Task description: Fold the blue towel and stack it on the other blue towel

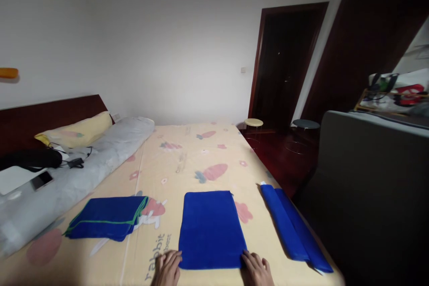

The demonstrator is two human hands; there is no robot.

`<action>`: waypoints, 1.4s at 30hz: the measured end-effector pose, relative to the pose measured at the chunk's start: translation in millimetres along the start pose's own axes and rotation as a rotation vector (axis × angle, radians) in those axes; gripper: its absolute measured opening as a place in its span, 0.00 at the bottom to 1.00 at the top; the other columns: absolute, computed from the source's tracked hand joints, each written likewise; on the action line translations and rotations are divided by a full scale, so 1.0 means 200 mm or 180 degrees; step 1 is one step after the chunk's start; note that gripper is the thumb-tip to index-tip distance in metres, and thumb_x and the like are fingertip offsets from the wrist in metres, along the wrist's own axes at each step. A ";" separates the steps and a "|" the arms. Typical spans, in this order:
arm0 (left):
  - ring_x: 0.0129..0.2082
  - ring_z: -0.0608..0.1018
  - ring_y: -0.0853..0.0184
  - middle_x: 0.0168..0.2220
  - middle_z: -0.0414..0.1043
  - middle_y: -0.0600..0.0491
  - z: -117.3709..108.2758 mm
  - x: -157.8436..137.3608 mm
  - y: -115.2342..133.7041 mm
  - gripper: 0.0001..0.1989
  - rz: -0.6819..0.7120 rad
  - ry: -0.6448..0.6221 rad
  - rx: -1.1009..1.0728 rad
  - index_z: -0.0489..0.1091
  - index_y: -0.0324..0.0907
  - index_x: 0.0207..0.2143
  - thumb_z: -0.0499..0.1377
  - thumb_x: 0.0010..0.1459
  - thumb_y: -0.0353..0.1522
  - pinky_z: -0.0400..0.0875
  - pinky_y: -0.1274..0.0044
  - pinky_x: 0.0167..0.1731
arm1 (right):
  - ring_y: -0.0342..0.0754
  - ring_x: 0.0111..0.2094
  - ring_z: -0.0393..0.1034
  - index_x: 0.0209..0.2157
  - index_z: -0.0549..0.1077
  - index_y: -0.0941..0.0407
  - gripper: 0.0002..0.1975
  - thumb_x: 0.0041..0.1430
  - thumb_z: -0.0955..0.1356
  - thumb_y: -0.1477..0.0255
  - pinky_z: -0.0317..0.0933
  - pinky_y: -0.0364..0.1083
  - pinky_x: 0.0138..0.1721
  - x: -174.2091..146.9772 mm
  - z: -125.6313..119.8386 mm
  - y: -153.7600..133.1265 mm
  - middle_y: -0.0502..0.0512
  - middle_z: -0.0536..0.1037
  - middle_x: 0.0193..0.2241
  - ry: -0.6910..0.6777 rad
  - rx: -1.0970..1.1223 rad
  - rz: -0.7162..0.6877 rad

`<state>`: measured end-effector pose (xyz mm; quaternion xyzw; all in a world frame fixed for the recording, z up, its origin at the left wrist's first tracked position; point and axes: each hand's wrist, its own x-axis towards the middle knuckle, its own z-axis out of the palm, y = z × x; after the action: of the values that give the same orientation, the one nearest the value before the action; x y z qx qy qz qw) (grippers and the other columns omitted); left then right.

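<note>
— What's closest?
— The left hand [167,267] and right hand [256,269], fingers flat and loose, gripping nothing, each touching a near corner of the middle blue towel [211,228] on the bed [187,161].
— Around that towel?
— A folded green-edged towel [107,216] to its left, a long blue towel [295,228] to its right.

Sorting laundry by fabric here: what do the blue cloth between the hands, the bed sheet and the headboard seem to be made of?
Blue cloth: soft matte textile, probably microfibre or terry, since it lies flat without shine. Bed sheet: thin printed woven fabric, likely cotton or a blend, matte with faint creases. Headboard: dark reddish wood or veneer, with a smooth, slightly glossy face.
</note>
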<state>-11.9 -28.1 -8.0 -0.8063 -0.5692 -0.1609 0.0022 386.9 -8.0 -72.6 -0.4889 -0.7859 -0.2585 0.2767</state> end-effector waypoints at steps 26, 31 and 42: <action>0.53 0.73 0.65 0.50 0.77 0.53 0.29 0.16 0.48 0.21 -0.0981 0.0170 -0.0422 0.72 0.49 0.46 0.46 0.55 0.27 0.64 0.70 0.55 | 0.42 0.32 0.67 0.37 0.70 0.48 0.16 0.49 0.64 0.80 0.56 0.43 0.35 0.23 -0.02 -0.44 0.45 0.76 0.32 -0.0118 0.0574 0.0630; 0.60 0.67 0.59 0.59 0.69 0.53 0.35 0.16 0.52 0.24 -0.0965 -0.0631 -0.0441 0.66 0.51 0.54 0.50 0.54 0.34 0.60 0.65 0.60 | 0.46 0.36 0.70 0.41 0.70 0.45 0.17 0.47 0.68 0.72 0.58 0.44 0.36 0.20 0.03 -0.51 0.45 0.79 0.37 -0.0569 0.0861 0.0753; 0.49 0.75 0.64 0.46 0.79 0.58 0.23 -0.10 0.03 0.25 -0.0427 0.0889 0.0529 0.72 0.54 0.44 0.53 0.43 0.25 0.63 0.68 0.51 | 0.53 0.51 0.70 0.54 0.67 0.44 0.24 0.53 0.65 0.61 0.64 0.53 0.49 -0.06 -0.08 -0.01 0.57 0.75 0.52 -0.1622 0.1244 0.1171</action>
<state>-0.1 -40.9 -56.5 -0.7334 -0.6272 -0.2235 0.1372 392.9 -27.2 -68.8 -0.6086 -0.7631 0.0805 0.2022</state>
